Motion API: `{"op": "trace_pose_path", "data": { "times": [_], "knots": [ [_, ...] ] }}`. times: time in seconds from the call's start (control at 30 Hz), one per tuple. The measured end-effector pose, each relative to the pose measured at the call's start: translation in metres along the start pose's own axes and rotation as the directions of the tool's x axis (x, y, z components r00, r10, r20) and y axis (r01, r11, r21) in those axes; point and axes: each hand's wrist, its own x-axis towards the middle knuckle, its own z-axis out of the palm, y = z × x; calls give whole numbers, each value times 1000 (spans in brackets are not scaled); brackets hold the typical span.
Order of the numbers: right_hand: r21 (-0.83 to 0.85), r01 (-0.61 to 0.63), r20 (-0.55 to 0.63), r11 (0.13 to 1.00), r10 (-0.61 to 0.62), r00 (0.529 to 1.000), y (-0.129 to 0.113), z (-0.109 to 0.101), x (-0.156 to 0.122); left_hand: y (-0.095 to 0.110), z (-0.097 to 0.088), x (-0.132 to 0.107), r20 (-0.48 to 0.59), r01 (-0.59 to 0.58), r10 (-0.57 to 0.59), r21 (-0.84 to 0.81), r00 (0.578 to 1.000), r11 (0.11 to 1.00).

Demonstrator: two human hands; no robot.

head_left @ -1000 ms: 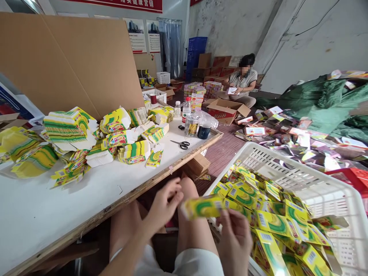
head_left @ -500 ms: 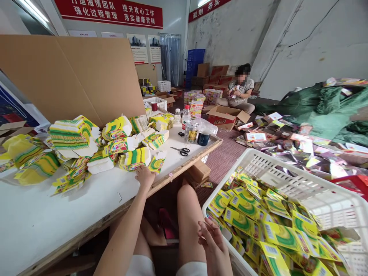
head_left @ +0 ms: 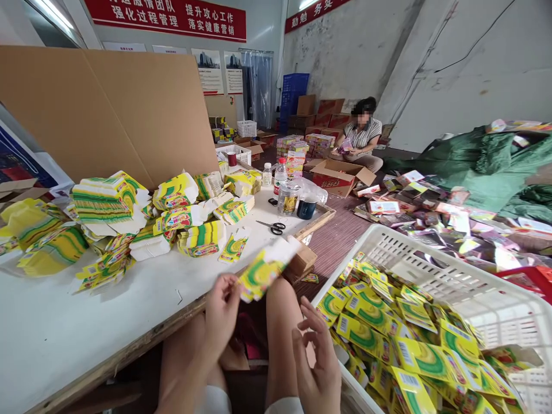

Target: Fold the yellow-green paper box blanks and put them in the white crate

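Observation:
Pinched in my left hand [head_left: 222,307] is a flat yellow-green carton [head_left: 264,269], held above my lap just past the table edge; its white far end is blurred. My right hand [head_left: 318,356] hovers over my right thigh beside the crate, fingers curved and apart, with nothing in it. A single flat carton [head_left: 234,245] lies on the white table [head_left: 142,310] near its edge. Behind it sits a banded-looking stack of yellow-green cartons [head_left: 201,238]. To my right, a white plastic crate [head_left: 375,234] holds many folded yellow cartons [head_left: 366,310].
Black scissors [head_left: 276,228], a clear jar [head_left: 288,198], a dark mug [head_left: 306,208] and a red-capped bottle [head_left: 280,172] stand on the table's far end. A large cardboard sheet [head_left: 112,115] rises behind the stacks. A person [head_left: 362,132] sits beyond an open box [head_left: 338,175].
My left hand has come off the table toward my lap, bringing a flat carton with it. My right hand has risen slightly and its fingers have spread. The seated person's hands have lowered.

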Motion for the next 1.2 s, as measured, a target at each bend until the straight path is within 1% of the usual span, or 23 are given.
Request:
{"op": "trace_pose_path", "data": {
  "times": [0.07,0.1,0.13,0.17,0.23,0.27,0.3,0.37,0.4,0.43,0.47,0.53,0.6,0.67,0.7,0.77,0.83,0.9,0.97,1.0,1.03,1.13,1.2],
  "knots": [
    [-20,63,84,998,-61,995,-10,5,6,11,-2,-37,135,18,-13,-37,991,999],
    [-9,57,128,998,-55,990,-14,8,9,14,-4,-53,203,41,-26,-74,979,996],
    [13,32,158,999,-34,987,-17,11,11,16,-5,-66,243,73,-48,-93,969,993],
    [46,5,165,999,-12,986,-19,13,12,17,-8,-75,278,106,-70,-116,958,988],
    [119,-30,131,992,15,991,-20,18,10,17,-12,-85,358,189,-116,-176,926,966],
    [147,-41,114,988,24,993,-20,20,7,17,-14,-87,421,249,-135,-229,897,941],
    [166,-47,110,985,29,993,-18,22,3,17,-16,-87,501,326,-148,-291,853,899],
    [182,-57,158,982,28,987,-15,25,-7,16,-17,-87,654,507,-161,-383,739,772],
    [187,-60,190,981,23,982,-13,27,-12,16,-17,-87,705,585,-169,-404,689,704],
    [192,-61,210,979,19,978,-11,29,-17,16,-16,-87,738,643,-177,-412,651,646],
    [198,-58,219,978,14,976,-9,30,-21,16,-14,-88,760,680,-181,-415,624,604],
    [197,-59,211,979,16,977,-7,29,-25,16,-10,-90,779,717,-173,-433,603,546],
    [186,-52,149,981,24,988,-6,26,-25,15,-6,-90,772,723,-165,-466,614,509],
    [153,-56,95,987,41,995,-4,23,-24,14,-4,-89,729,711,-206,-496,653,499],
    [138,-77,98,987,63,993,-3,21,-23,13,-4,-89,696,699,-240,-505,676,506],
    [125,-158,196,979,132,972,0,19,-22,11,-5,-88,617,661,-301,-510,727,550],
    [131,-250,322,959,197,926,1,19,-22,9,-6,-88,558,623,-330,-493,762,607],
    [145,-308,376,940,236,896,0,18,-22,9,-7,-88,551,613,-333,-465,765,639],
    [147,-330,384,933,253,888,-3,16,-20,11,-7,-87,579,622,-328,-432,747,653],
    [142,-329,387,934,253,886,-4,15,-19,12,-7,-87,584,615,-320,-418,746,669],
    [133,-318,387,939,246,889,-5,14,-17,13,-8,-86,578,594,-308,-407,756,694],
    [73,-209,364,975,169,916,-1,12,-16,13,-9,-83,496,494,-274,-390,824,777],
    [32,-114,346,993,96,933,5,13,-17,9,-11,-82,444,448,-269,-368,854,815]
  ]
}}
